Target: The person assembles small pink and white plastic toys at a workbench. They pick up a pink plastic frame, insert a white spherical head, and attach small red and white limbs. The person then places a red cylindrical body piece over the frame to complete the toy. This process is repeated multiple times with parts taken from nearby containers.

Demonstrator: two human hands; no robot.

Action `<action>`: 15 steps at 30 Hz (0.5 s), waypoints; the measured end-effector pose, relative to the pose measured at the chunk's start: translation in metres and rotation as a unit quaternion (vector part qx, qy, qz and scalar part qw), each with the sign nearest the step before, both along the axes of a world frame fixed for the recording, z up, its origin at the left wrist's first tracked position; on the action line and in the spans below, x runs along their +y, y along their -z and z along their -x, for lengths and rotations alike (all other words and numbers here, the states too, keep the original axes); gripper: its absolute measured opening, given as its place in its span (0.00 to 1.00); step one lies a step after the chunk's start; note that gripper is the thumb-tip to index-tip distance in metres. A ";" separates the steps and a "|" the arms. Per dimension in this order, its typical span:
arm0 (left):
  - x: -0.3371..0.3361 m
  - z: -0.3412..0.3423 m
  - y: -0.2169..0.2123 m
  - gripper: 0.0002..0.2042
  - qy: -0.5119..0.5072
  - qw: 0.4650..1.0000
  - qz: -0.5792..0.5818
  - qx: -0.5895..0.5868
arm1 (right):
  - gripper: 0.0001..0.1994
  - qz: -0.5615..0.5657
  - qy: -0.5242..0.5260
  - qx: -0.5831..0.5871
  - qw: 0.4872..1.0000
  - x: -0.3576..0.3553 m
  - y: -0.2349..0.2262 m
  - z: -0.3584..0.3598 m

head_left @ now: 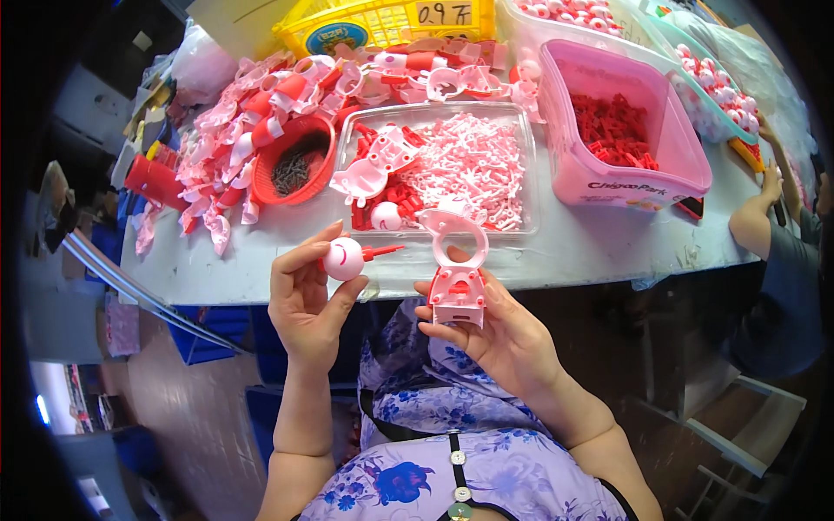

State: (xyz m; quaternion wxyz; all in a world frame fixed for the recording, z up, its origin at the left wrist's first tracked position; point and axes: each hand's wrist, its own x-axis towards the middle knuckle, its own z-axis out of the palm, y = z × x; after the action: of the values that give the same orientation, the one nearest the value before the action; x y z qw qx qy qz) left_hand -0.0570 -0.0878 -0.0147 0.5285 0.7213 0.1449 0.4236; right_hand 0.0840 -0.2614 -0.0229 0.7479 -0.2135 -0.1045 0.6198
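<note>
Pink ball (344, 258) with a red peg sits pinched in your left hand (304, 300) fingers. Your right hand (499, 334) grips a pink shell (457, 269), upright, both held above the worktop (599, 239) edge, near the clear tray (521, 174).

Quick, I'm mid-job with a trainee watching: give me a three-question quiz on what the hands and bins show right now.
1. True or false: the left hand holds a pink ball with a red stem.
2. What does the right hand hold? A) a pink ring-topped shell piece B) a screwdriver C) a yellow basket
3. Fill in: the red round basket holds dark metal ____.

Key: 1 true; 2 A; 3 screws, as far as the view shows.
</note>
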 end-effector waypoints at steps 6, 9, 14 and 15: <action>0.000 -0.012 -0.025 0.23 0.104 0.992 -0.037 0.053 | 0.28 -0.004 -0.017 0.003 1.000 -0.001 0.004 0.003; -0.005 -0.024 -0.045 0.23 0.132 0.982 -0.099 0.089 | 0.30 -0.017 -0.031 -0.011 0.999 -0.002 0.005 0.003; -0.002 -0.028 -0.064 0.23 0.152 0.948 -0.235 0.149 | 0.31 -0.033 -0.035 -0.026 0.998 -0.002 0.006 0.008; -0.003 -0.028 -0.067 0.22 0.152 0.944 -0.248 0.158 | 0.31 -0.030 -0.038 -0.025 0.999 -0.002 0.005 0.009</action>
State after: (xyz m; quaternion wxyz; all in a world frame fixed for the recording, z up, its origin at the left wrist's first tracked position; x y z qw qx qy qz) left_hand -0.0292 -0.0905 0.0522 0.3615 0.9006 0.0051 0.2413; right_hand 0.0754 -0.2633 -0.0280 0.7269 -0.2020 -0.1499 0.6390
